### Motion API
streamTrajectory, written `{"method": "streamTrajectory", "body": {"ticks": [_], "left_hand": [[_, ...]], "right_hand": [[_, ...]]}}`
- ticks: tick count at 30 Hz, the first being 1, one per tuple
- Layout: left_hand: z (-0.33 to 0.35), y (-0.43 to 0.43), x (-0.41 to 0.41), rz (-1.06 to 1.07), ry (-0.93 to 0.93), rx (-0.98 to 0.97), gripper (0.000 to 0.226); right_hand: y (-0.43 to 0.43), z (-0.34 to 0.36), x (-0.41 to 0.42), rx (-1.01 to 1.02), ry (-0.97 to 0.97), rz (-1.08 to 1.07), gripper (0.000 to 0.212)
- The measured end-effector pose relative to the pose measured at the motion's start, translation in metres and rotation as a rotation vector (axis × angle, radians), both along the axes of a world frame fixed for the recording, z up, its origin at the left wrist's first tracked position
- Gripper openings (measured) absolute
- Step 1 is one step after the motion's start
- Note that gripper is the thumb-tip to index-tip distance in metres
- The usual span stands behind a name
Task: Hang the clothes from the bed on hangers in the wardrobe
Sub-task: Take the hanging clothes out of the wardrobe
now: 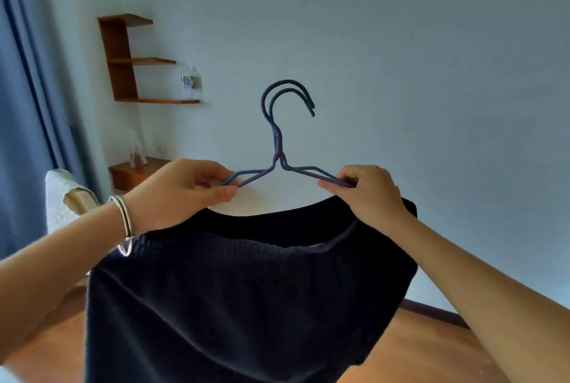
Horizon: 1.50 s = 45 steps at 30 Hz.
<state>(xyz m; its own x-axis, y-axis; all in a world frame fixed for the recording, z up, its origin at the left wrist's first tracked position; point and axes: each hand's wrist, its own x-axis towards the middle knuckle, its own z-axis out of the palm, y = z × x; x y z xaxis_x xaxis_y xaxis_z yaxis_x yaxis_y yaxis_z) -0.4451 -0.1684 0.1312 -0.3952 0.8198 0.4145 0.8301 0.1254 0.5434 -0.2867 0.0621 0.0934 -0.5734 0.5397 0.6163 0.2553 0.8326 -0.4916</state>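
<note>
A dark navy knit garment (pixel 246 305) hangs in front of me, its neckline held up toward a pale wall. Out of the neckline rise two wire hangers (pixel 279 148) stacked together, one blue and one purple, with their hooks curving to the right. My left hand (pixel 182 194), with bangles on the wrist, pinches the hangers' left shoulder together with the garment's edge. My right hand (pixel 367 194) pinches the right shoulder and the fabric there. The hangers' lower bars are hidden inside the garment. The wardrobe and the bed are out of view.
A wooden wall shelf (pixel 123 58) with a water bottle (pixel 189 82) is mounted at the left. Below it stands a low wooden table (pixel 135 171) and a white padded chair back (pixel 61 197). Blue curtains (pixel 18 105) hang at the far left. The floor (pixel 416 348) is wooden.
</note>
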Motion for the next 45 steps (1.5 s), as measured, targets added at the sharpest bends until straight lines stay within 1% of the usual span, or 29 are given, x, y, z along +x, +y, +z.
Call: {"method": "streamTrajectory", "body": {"ticks": [4,6,7,9,12,13,14,15,17,18,20,22,26,28,30,32,35,39,43,45], "left_hand": [[-0.026,0.046,-0.03,0.158,0.207,0.028,0.008],[-0.036,0.071,-0.047,0.22,0.282,0.013,0.022],[-0.04,0.084,-0.054,0.248,0.284,-0.022,0.03],[-0.044,0.109,-0.072,0.306,0.189,-0.101,0.045],[-0.041,0.143,-0.1,0.337,-0.041,-0.156,0.067],[-0.041,0.153,-0.108,0.338,-0.091,-0.171,0.075],[-0.041,0.163,-0.116,0.352,-0.084,-0.181,0.076],[-0.043,0.174,-0.124,0.394,-0.018,-0.183,0.07],[-0.05,0.196,-0.14,0.551,0.119,-0.119,0.044],[-0.053,0.206,-0.147,0.634,0.145,-0.074,0.034],[-0.06,0.215,-0.161,0.771,0.13,0.01,0.03],[-0.066,0.211,-0.17,0.885,0.112,0.061,0.034],[-0.078,0.182,-0.179,1.114,0.198,0.07,0.038],[-0.082,0.162,-0.185,1.235,0.251,0.094,0.03],[-0.087,0.141,-0.198,1.332,0.32,0.116,0.019],[-0.093,0.123,-0.219,1.385,0.404,0.1,0.017],[-0.102,0.09,-0.259,1.465,0.475,0.057,0.016],[-0.102,0.028,-0.315,1.613,0.457,0.019,0.014],[-0.093,-0.032,-0.357,1.764,0.514,0.001,0.014],[-0.092,-0.058,-0.374,1.823,0.516,-0.022,0.015]], "right_hand": [[0.053,-0.011,-0.046,-0.011,0.004,-0.005,0.037],[0.088,-0.014,-0.071,0.007,0.024,-0.005,0.04],[0.107,-0.013,-0.084,0.011,0.031,0.005,0.04],[0.148,-0.01,-0.111,0.001,0.044,0.037,0.039],[0.207,0.0,-0.151,-0.013,0.059,0.114,0.041],[0.225,0.003,-0.163,-0.009,0.051,0.141,0.042],[0.242,0.007,-0.176,-0.004,0.048,0.165,0.042],[0.257,0.011,-0.189,0.002,0.049,0.184,0.042],[0.281,0.016,-0.218,0.019,0.043,0.228,0.041],[0.288,0.017,-0.233,0.03,0.037,0.262,0.04],[0.294,0.018,-0.263,0.054,0.025,0.347,0.038],[0.291,0.017,-0.293,0.059,0.015,0.44,0.034],[0.259,0.008,-0.364,0.029,0.022,0.611,0.025],[0.235,0.001,-0.399,0.052,0.046,0.687,0.028],[0.212,-0.006,-0.434,0.116,0.079,0.743,0.03],[0.189,-0.014,-0.469,0.186,0.084,0.788,0.028],[0.149,-0.024,-0.529,0.25,-0.004,0.85,0.022],[0.083,-0.019,-0.617,0.26,-0.168,0.954,0.035],[0.019,-0.007,-0.69,0.144,-0.312,1.242,0.06],[-0.011,-0.007,-0.724,0.089,-0.405,1.377,0.066]]}}
